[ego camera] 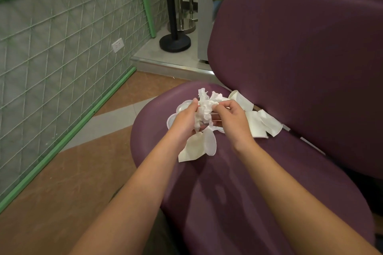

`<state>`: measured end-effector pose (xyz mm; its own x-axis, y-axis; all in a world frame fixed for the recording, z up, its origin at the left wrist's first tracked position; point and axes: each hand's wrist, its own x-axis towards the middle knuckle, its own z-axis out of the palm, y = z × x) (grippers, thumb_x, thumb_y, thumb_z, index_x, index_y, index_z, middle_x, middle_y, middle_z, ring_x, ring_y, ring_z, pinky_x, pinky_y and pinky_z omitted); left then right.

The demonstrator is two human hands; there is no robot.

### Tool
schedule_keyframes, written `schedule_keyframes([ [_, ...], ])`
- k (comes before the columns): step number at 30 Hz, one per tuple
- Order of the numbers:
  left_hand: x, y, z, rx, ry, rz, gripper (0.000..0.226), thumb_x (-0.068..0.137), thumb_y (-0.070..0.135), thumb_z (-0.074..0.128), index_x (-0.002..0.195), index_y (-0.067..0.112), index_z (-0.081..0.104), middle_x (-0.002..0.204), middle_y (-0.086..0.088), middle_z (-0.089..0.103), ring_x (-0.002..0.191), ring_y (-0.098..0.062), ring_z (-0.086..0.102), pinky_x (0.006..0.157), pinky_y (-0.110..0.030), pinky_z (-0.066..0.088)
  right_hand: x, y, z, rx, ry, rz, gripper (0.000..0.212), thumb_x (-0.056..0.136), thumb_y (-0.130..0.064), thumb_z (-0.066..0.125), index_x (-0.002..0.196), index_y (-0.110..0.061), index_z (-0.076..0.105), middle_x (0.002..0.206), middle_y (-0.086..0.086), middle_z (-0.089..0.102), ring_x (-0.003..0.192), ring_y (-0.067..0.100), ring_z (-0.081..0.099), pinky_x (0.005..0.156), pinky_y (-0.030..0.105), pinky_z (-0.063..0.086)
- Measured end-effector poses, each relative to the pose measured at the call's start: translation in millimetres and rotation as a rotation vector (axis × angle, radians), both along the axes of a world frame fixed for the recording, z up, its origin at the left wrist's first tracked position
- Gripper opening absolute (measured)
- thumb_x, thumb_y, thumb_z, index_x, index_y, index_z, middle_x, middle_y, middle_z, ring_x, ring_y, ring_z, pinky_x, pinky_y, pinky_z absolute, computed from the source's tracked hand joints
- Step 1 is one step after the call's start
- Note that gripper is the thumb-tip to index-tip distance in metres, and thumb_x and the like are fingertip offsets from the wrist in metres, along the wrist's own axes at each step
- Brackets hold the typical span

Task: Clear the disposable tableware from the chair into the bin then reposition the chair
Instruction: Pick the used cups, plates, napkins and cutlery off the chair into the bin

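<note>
Head view shows both of your hands meeting over the purple chair seat (238,182), working at one bundle. Your left hand (184,119) has its fingers curled round the near side of a crumpled white tissue (204,106), and your right hand (232,116) pinches the far side of the same wad with bent fingers, so both hands are closed on it and neither is spread wide. Under and between your hands lies the rest of the disposable tableware: clear plastic lids (182,107) peeking out beside your left hand, a flattened paper cup (191,149) together with a white plastic spoon (210,143) just below your left wrist, and more crushed paper cups (262,123) to the right of your right hand, close against the gap under the chair back (300,47). All of it still rests on the seat. Beyond the chair, the floor (68,176) is brown with a pale stripe, a green-framed wire mesh panel (62,47) carries a white socket (117,45), and a black post base (175,42) stands on a raised pale step.
</note>
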<state>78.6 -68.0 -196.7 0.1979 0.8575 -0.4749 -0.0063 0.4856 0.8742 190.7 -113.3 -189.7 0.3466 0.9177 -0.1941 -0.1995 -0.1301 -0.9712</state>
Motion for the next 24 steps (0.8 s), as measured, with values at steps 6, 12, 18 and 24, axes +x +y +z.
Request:
schedule_keyframes([
  [6,14,-15,4,0.062,0.014,-0.185,0.042,0.098,0.054,0.041,0.096,0.022,0.07,0.085,-0.007,0.065,0.078,-0.02,0.057,0.068,-0.026,0.049,4,-11,-1,-0.043,-0.042,-0.048,0.005,0.096,-0.018,0.052,0.098,-0.014,0.051,0.074,-0.001,0.064,0.061,0.01,0.06,0.063,0.028,0.051],
  [12,35,-32,13,0.099,-0.089,-0.129,0.02,0.095,0.012,0.042,0.092,0.011,0.061,0.087,-0.013,0.058,0.066,-0.017,0.052,0.055,-0.027,0.038,20,-46,-5,0.088,-0.183,-0.191,0.019,0.092,-0.002,0.05,0.101,-0.015,0.06,0.078,0.006,0.061,0.061,0.006,0.055,0.059,0.014,0.046],
  [18,72,-59,26,-0.07,-0.285,-0.127,0.024,0.1,0.017,0.042,0.119,0.022,0.056,0.086,-0.001,0.069,0.065,-0.013,0.063,0.063,-0.027,0.046,39,-90,-15,0.188,-0.624,-0.15,0.024,0.09,-0.016,0.065,0.114,-0.022,0.069,0.129,-0.011,0.045,0.111,-0.016,0.042,0.09,0.009,0.038],
  [24,114,-88,19,-0.185,-0.445,-0.401,0.028,0.1,0.021,0.037,0.122,0.021,0.054,0.103,-0.006,0.066,0.089,-0.021,0.061,0.077,-0.033,0.05,80,-129,-15,0.086,-0.602,-0.313,0.017,0.086,-0.016,0.069,0.103,-0.018,0.069,0.099,-0.006,0.069,0.092,0.011,0.064,0.08,0.025,0.05],
])
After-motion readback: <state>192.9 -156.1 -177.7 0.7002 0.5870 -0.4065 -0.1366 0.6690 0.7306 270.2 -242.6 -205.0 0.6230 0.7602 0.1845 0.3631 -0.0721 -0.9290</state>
